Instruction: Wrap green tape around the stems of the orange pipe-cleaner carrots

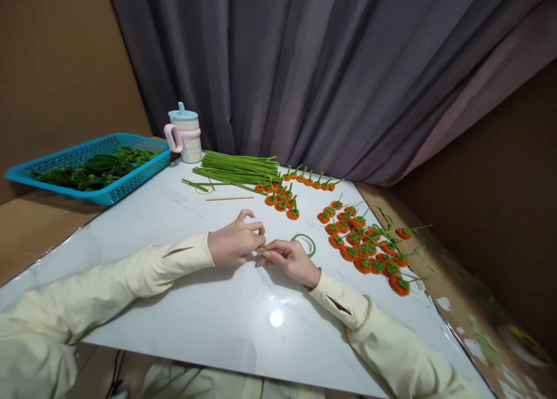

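My left hand [235,240] and my right hand [290,261] meet at mid-table, fingertips pinched together on a small thin piece I cannot make out. Both rest on the white tabletop [174,306]. A roll of green tape [304,243] lies just beyond my right hand. To the right lies a cluster of orange pipe-cleaner fruits with green tops [363,245]. More of them [282,199] sit farther back, beside a bundle of green pipe-cleaner stems [239,168]. A thin wooden stick [229,198] lies beyond my left hand.
A blue plastic basket [113,195] holding green pipe-cleaner pieces stands at the far left. A pastel lidded cup with a pink handle [186,135] stands at the back. A grey curtain [326,68] hangs behind. Brown board surrounds the table.
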A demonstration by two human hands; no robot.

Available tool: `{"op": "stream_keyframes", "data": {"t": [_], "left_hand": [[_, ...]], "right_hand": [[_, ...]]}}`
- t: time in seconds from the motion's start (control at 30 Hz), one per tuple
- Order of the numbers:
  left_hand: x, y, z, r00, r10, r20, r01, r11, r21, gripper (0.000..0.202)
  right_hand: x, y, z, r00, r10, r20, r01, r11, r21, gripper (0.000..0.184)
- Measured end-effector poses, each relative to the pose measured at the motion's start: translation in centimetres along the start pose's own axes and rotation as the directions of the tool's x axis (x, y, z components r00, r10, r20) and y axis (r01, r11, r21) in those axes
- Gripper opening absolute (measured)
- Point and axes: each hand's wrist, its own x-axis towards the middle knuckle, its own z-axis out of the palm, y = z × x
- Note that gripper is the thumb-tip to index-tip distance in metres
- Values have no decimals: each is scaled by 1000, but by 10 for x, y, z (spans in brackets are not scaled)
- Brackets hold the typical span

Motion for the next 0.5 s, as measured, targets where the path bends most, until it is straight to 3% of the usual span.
{"op": "stream_keyframes", "data": {"t": [0.1,0.23,0.4,0.5], "left_hand": [[0,-1,-1,999,-32,39,35,995,-96,14],[0,-3,-3,997,-26,74,40,979,-200,15],[-1,-5,-3,995,20,94,4,968,-250,18],[-1,-6,-2,990,57,127,-22,965,-262,19]], "right_hand": [[-2,4,1,965,-262,-34,235,910,-342,21],[-3,12,-2,833,-546,95,466,598,-652,21],[-3,13,-6,712,-647,273,575,313,-756,19],[-3,12,-6,650,-668,362,623,196,-757,18]]}}
